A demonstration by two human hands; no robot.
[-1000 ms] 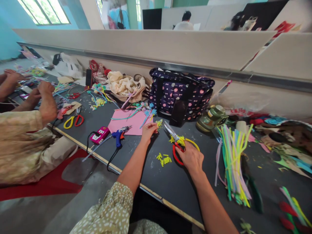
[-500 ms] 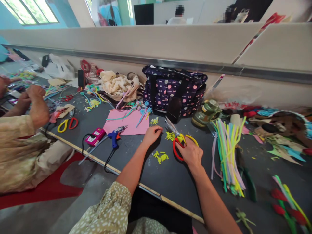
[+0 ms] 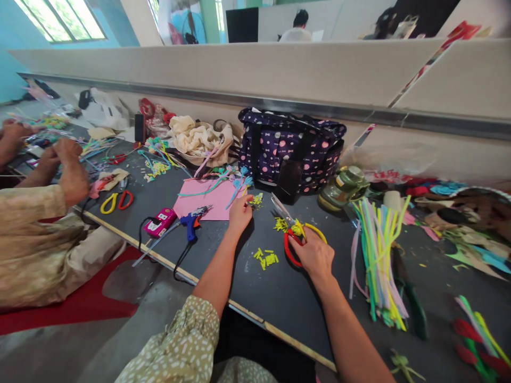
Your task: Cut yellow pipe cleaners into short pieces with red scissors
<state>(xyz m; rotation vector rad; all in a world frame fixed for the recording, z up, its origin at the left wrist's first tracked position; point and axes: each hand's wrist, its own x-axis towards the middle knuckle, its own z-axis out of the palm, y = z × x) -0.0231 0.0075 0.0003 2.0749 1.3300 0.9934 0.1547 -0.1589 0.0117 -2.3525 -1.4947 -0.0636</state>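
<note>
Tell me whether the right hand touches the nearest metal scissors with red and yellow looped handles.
Touching. The head view shows it plainly: the right hand grips the scissors at their handles, with no gap visible.

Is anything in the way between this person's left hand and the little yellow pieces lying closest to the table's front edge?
Nothing visible: only dark tabletop shows between the left hand and those yellow pieces. The scissors in the right hand sit to the right of that path.

The table [image 3: 279, 298] bears yellow snippets [image 3: 271, 259] and pink paper [image 3: 214, 200].
</note>
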